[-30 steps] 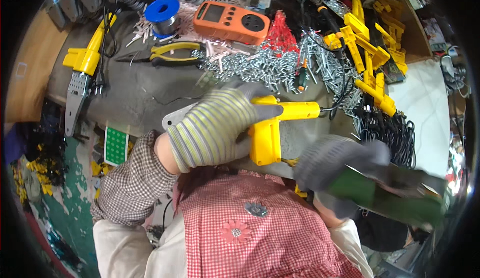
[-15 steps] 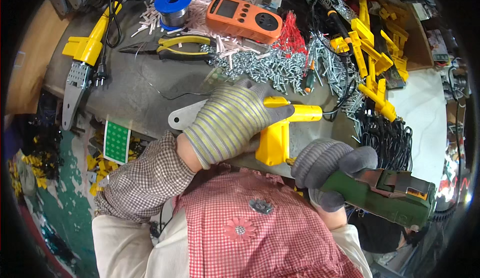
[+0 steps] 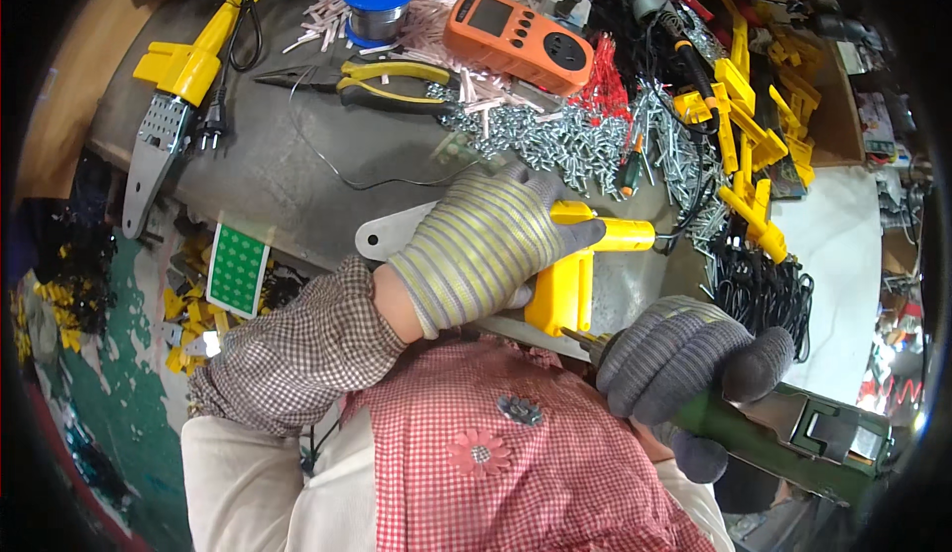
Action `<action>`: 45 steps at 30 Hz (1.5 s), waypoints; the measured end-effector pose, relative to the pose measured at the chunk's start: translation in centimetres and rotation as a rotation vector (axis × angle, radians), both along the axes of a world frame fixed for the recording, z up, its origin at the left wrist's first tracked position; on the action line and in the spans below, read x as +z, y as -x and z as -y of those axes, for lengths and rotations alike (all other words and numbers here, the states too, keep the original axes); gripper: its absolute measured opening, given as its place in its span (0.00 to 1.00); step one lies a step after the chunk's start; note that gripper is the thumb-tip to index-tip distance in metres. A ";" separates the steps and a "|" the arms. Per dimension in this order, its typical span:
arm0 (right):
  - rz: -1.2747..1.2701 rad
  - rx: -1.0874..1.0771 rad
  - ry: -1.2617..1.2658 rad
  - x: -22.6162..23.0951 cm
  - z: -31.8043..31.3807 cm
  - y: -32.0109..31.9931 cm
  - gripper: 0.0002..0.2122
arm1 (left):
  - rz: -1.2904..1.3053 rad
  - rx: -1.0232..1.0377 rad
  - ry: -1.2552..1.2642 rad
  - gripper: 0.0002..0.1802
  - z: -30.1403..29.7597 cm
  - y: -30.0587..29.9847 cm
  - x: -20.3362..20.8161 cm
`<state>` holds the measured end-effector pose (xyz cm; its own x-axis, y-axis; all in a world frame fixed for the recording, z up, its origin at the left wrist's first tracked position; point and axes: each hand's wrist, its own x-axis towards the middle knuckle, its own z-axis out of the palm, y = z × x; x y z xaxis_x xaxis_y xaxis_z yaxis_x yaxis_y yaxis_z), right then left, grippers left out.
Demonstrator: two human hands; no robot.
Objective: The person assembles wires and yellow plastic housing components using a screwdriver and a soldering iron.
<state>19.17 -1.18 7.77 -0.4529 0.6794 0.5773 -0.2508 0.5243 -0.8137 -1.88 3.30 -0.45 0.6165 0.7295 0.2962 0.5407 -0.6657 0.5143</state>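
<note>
My left hand (image 3: 486, 245), in a striped glove, is closed over a plastic-pipe welding iron lying at the bench's front edge. Its yellow plastic body (image 3: 558, 294) and handle show beyond my thumb. A grey metal plate (image 3: 389, 232) with a hole sticks out on the other side. My right hand (image 3: 684, 364), in a grey glove, grips a green electric screwdriver (image 3: 739, 433). Its bit (image 3: 583, 339) points left, with the tip beside the lower end of the yellow body; I cannot tell whether they touch. The plate's middle is hidden under my left hand.
Another yellow welding iron (image 3: 188, 71) lies at the left. Behind my hands are pliers (image 3: 387, 84), a solder spool (image 3: 380, 21), an orange meter (image 3: 518, 38) and piled screws (image 3: 555, 140). Yellow plastic parts (image 3: 759, 145) and black cords (image 3: 759, 284) lie at the right.
The whole view has shifted a little. My right hand has drawn away from the yellow body and turned slightly, so more of the screwdriver bit shows. My left hand keeps its hold.
</note>
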 end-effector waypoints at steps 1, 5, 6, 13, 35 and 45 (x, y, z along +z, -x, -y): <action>0.003 0.018 0.006 0.5 -0.8 -1.1 0.30 | -0.013 0.004 -0.004 0.49 0.0 0.1 -0.2; 0.008 0.071 0.035 0.0 -1.1 -0.5 0.30 | 0.060 0.010 -0.070 0.44 -0.3 -0.1 -1.1; 0.009 0.080 0.042 -0.5 -1.1 0.5 0.30 | 0.027 -0.003 -0.051 0.41 -0.4 -0.1 -1.1; 0.027 0.123 0.067 0.6 -3.1 -0.3 0.31 | 0.010 0.055 -0.114 0.38 -0.2 -0.6 -1.4; -0.028 -0.061 0.276 -0.5 -3.9 0.0 0.38 | 0.077 -0.122 0.126 0.18 2.8 -0.9 0.6; -0.089 0.044 0.165 -2.8 -4.5 -0.1 0.35 | 0.062 -0.090 0.251 0.17 2.7 -1.4 0.4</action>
